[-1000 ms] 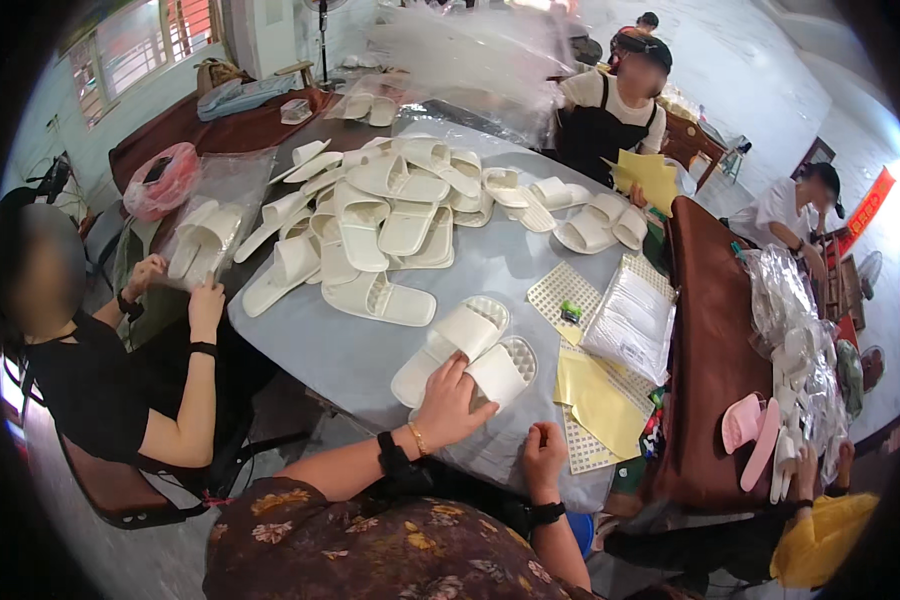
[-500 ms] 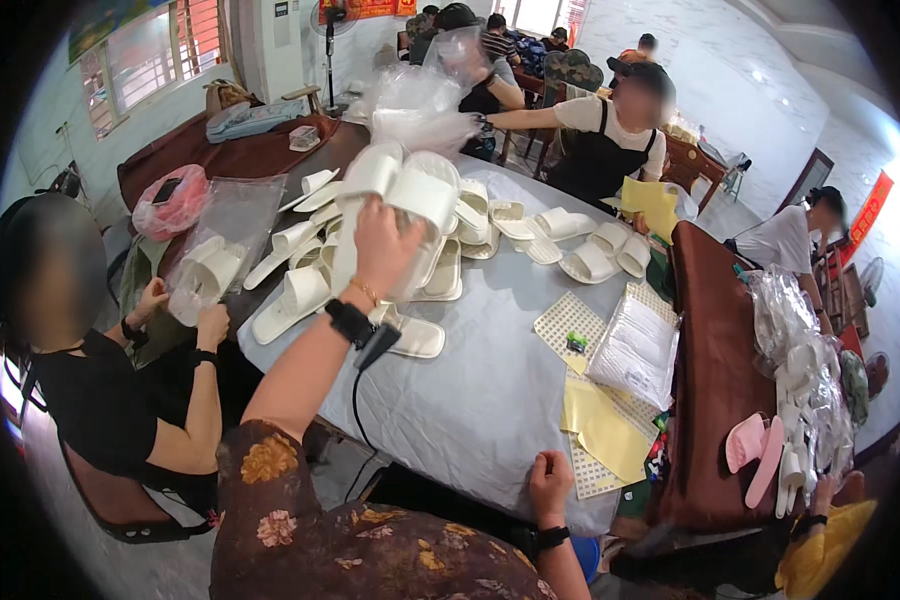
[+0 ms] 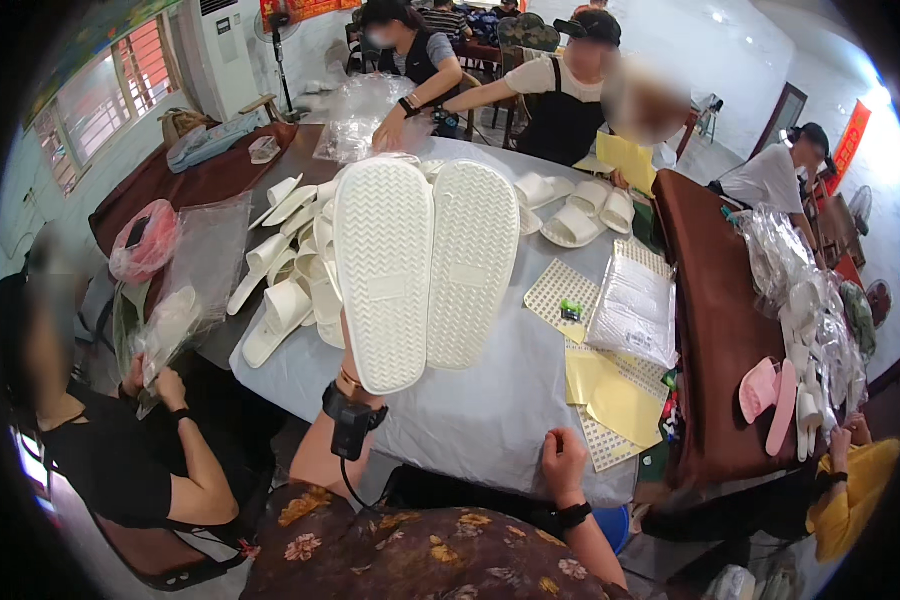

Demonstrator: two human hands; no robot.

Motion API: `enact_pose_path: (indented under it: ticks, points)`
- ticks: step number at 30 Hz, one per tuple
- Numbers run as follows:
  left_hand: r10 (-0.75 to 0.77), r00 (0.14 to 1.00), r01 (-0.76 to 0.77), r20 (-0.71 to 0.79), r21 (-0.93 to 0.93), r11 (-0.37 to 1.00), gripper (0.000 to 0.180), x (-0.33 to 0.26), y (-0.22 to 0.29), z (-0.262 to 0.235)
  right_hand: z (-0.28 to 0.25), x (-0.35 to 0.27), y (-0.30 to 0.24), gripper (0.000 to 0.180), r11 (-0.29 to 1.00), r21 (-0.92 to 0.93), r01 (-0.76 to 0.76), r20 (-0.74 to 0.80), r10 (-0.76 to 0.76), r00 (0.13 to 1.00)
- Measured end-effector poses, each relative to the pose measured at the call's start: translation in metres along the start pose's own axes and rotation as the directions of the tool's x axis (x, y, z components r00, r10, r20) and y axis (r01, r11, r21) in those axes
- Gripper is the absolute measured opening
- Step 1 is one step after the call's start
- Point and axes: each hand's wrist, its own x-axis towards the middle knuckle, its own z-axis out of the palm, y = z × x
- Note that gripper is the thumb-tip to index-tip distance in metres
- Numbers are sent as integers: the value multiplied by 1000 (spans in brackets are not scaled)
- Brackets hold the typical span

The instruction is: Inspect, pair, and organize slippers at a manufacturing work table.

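A pair of white slippers is raised over the table with the patterned soles turned toward me. My left hand grips them from behind; its fingers are mostly hidden by the soles. My right hand rests as a loose fist on the table's near right part, with nothing visible in it. Behind and left of the raised pair lies a heap of white slippers. More white slippers lie at the far right of the table.
Dotted sticker sheets, yellow paper and a white padded packet lie on the right. A co-worker at left handles a clear bag with a slipper inside. Other people reach across the far side. Pink slippers lie farther right.
My left hand has lifted the slipper pair from over the heap toward me and tipped it, so the soles now show. My right hand stays in place. A far co-worker's plastic bags are lowered onto the table.
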Motion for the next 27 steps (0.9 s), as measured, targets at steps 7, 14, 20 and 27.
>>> enact_pose_path:
  ticks: [7,14,20,27]
  points:
    - [-33,999,34,-14,103,994,39,-38,-21,-16,1,0,0,6,1000,15,3,1,-3,1000]
    - [-35,999,33,8,148,988,37,-52,-23,-2,1,1,4,5,1000,18,13,0,-13,1000]
    - [-93,995,93,44,15,996,36,-52,-25,23,4,-2,7,7,998,60,-18,29,16,999]
    - [-134,986,160,-95,357,920,48,-38,-24,39,3,-1,11,8,999,39,9,24,-10,1000]
